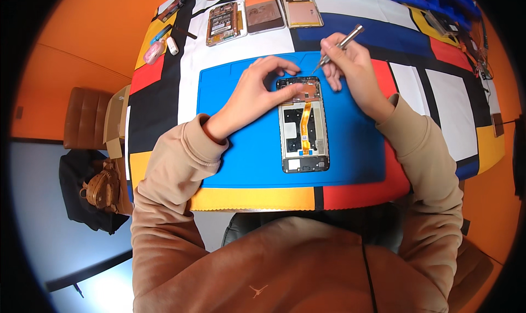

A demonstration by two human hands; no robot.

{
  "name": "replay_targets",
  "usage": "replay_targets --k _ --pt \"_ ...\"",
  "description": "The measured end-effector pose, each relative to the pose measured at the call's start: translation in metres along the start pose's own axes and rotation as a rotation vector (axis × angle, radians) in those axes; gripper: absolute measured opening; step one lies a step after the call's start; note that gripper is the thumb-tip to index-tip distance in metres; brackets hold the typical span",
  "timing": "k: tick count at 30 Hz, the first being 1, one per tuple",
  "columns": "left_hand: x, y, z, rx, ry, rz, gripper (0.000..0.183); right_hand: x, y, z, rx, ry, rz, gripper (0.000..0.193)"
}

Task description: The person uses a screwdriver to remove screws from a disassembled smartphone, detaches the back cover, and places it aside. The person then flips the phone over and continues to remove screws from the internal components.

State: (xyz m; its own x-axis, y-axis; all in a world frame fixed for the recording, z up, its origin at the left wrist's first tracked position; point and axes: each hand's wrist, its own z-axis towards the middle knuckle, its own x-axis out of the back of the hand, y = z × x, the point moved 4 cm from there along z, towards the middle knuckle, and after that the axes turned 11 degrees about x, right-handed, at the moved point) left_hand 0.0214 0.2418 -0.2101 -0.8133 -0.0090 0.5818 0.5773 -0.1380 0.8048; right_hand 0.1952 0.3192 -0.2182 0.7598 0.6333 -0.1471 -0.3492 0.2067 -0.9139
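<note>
An opened phone [304, 127] with its back removed lies on a blue work mat [230, 148], showing an orange ribbon cable down its middle. My left hand [257, 91] rests on the mat, fingertips touching the phone's upper left corner. My right hand [350, 61] holds metal tweezers [339, 45], whose tips point down at the phone's top right corner.
Three more phone parts [263, 11] lie in a row at the table's far side. Small tools and a pink item [154, 51] sit at the far left. Blue trays [433, 0] stand at the far right. A brown bag [101, 187] lies on a seat at the left.
</note>
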Motion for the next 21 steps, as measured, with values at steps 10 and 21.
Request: replay_targets --k 10,21 --pt "0.000 -0.004 0.001 -0.016 -0.055 0.073 0.014 -0.011 0.014 -0.004 -0.070 -0.062 -0.022 0.025" --pt "-0.001 -0.003 0.001 -0.042 -0.057 0.086 0.011 -0.012 0.014 -0.004 -0.067 -0.105 -0.031 0.027"
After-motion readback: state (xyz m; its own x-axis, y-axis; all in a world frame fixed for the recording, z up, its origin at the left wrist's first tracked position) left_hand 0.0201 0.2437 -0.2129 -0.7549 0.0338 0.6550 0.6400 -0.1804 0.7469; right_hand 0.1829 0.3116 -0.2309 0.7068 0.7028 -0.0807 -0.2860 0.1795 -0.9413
